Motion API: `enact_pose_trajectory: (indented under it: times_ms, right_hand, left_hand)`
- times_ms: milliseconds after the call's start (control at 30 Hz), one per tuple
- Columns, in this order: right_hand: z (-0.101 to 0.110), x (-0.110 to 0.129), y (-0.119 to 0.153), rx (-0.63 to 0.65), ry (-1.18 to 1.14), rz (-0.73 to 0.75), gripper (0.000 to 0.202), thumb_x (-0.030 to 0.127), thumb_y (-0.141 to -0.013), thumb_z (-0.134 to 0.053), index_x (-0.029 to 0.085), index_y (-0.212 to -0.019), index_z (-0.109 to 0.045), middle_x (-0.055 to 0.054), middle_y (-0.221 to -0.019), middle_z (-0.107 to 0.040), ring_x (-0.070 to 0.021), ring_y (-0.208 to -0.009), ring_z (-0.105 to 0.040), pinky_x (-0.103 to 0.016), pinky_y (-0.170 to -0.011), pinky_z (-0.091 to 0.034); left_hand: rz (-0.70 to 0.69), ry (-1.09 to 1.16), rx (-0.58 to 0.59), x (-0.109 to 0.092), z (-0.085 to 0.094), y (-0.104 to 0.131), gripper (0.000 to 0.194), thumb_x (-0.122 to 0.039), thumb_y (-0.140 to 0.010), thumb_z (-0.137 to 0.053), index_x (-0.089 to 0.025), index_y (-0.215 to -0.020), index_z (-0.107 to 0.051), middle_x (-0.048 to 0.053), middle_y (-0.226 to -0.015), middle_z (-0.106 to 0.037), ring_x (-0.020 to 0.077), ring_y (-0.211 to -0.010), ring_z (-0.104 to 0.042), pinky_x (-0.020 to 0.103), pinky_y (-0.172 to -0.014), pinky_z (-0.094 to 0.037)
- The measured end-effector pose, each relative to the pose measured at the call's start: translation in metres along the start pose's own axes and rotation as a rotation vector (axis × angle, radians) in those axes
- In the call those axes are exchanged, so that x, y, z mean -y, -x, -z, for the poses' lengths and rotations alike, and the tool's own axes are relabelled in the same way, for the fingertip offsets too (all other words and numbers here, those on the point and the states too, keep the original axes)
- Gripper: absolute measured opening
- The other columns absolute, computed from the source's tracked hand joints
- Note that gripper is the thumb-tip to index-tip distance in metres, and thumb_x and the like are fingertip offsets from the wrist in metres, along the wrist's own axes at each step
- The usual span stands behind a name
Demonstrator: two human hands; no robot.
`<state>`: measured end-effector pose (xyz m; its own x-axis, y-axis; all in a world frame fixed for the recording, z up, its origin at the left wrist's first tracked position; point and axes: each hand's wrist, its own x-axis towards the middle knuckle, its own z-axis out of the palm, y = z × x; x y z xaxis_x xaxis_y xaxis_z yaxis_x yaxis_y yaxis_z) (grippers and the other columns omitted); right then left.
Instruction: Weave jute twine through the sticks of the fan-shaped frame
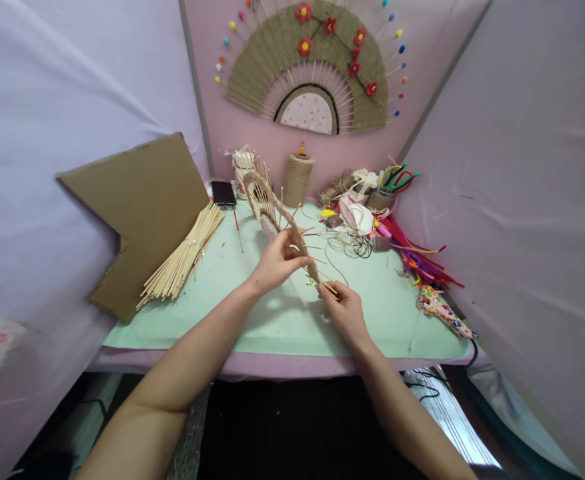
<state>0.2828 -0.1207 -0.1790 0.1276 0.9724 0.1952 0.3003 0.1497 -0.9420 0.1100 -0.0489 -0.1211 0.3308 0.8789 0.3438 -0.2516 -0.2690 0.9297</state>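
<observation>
Above the middle of the table I hold up a fan (283,208) of thin wooden sticks woven with brown twine, tilted nearly edge-on to me. My left hand (283,259) is closed on the woven band, thumb on the near side. Lower down, my right hand (341,308) pinches the fan's near end, where several stick tips and the twine come together. A loose strand of twine (336,259) curves away above the right hand. Exactly what the right fingertips grip is too small to make out.
A bundle of sticks (185,257) leans by cut cardboard (145,200) at left. A twine spool (298,180) stands at the back. Pipe cleaners (425,263) and a patterned glue gun (445,312) lie at right. A finished fan (257,67) hangs on the wall.
</observation>
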Motion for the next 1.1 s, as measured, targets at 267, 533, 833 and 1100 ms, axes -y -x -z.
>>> enact_pose_trajectory:
  times_ms: [267,533,833,1100]
  right_hand:
    - [-0.016,0.001,0.006,-0.059,-0.193,-0.038,0.034,0.051,-0.082,-0.063,0.019,-0.072,-0.060,0.001,-0.063,-0.054,-0.0125,-0.054,-0.047,-0.026,-0.054,-0.042]
    - [-0.011,-0.003,0.013,-0.054,-0.171,-0.094,0.036,0.045,-0.080,-0.065,0.015,-0.099,-0.069,-0.005,-0.077,-0.068,-0.0161,-0.064,-0.059,-0.031,-0.066,-0.051]
    - [0.036,0.005,0.022,-0.210,0.415,0.336,0.020,0.033,-0.091,-0.053,0.020,-0.092,-0.069,-0.006,-0.083,-0.071,-0.0171,-0.067,-0.060,-0.031,-0.068,-0.047]
    - [0.066,-0.002,0.016,-0.136,0.400,0.291,0.024,0.039,-0.090,-0.056,0.019,-0.087,-0.070,-0.005,-0.077,-0.067,-0.0161,-0.064,-0.056,-0.030,-0.062,-0.044]
  left_hand:
    - [-0.038,-0.028,-0.081,0.011,-0.015,-0.005,0.054,-0.022,-0.068,-0.078,-0.019,-0.114,-0.049,0.001,-0.098,-0.059,0.0108,-0.071,-0.064,0.025,-0.065,-0.052]
    - [-0.026,-0.349,-0.097,0.019,-0.030,-0.023,0.037,-0.017,-0.074,-0.071,-0.019,-0.104,-0.049,0.001,-0.093,-0.063,0.0119,-0.067,-0.064,0.024,-0.062,-0.048]
    - [-0.009,-0.588,-0.047,0.035,-0.035,-0.032,0.038,-0.016,-0.073,-0.072,-0.019,-0.105,-0.051,0.003,-0.091,-0.065,0.0142,-0.066,-0.062,0.027,-0.063,-0.046]
    - [0.005,-0.631,-0.001,0.036,-0.030,-0.032,0.041,-0.018,-0.075,-0.070,-0.017,-0.110,-0.049,0.005,-0.095,-0.065,0.0154,-0.068,-0.064,0.027,-0.063,-0.046]
